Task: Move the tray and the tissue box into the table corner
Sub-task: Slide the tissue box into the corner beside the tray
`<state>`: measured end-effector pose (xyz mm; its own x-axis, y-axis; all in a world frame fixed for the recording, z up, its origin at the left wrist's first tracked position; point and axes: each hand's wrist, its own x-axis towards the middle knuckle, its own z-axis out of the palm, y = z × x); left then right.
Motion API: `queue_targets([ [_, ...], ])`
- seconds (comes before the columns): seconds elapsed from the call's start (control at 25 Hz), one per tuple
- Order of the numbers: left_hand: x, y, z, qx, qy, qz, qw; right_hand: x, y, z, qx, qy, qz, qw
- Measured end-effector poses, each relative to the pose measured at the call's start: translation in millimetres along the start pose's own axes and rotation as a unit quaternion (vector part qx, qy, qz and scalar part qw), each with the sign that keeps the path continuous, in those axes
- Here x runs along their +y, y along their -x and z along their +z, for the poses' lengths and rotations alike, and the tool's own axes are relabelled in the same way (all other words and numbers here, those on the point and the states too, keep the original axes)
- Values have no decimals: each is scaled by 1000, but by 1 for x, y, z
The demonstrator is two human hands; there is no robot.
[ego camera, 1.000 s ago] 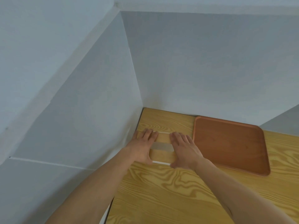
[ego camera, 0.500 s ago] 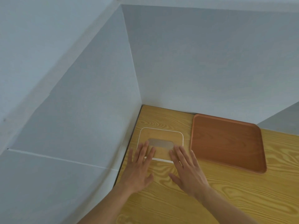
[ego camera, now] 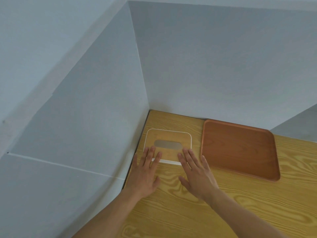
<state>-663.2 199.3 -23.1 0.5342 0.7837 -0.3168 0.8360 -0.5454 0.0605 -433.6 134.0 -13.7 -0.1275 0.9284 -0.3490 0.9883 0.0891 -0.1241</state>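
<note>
While both palms lie flat on the worktop (ego camera: 188, 212), nothing is gripped: the fingers of the left hand (ego camera: 145, 170) and of the right hand (ego camera: 197, 176) are spread wide and straight, and only their tips overlap the near edge of the tissue box (ego camera: 169, 137).

From the head view, the only one given, the tissue box is seen just ahead of the fingertips, close beside the left wall and short of the back wall, so a strip of bare worktop is left between it and the corner. Its slot, and with it the long axis, runs left to right, across the line of the forearms. The tray (ego camera: 240, 152) is set against the back wall, just beside the box on its right, with the right hand nearer to it. A forward push with both hands is judged to be what would seat the box deeper.
</note>
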Motion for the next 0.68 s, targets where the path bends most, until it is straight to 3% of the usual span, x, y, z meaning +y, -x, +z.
queue_targets([
  [0.68,-9,-78,-68,-35,-50,-36,998,4,-74,-51,-29,-37,26,999],
])
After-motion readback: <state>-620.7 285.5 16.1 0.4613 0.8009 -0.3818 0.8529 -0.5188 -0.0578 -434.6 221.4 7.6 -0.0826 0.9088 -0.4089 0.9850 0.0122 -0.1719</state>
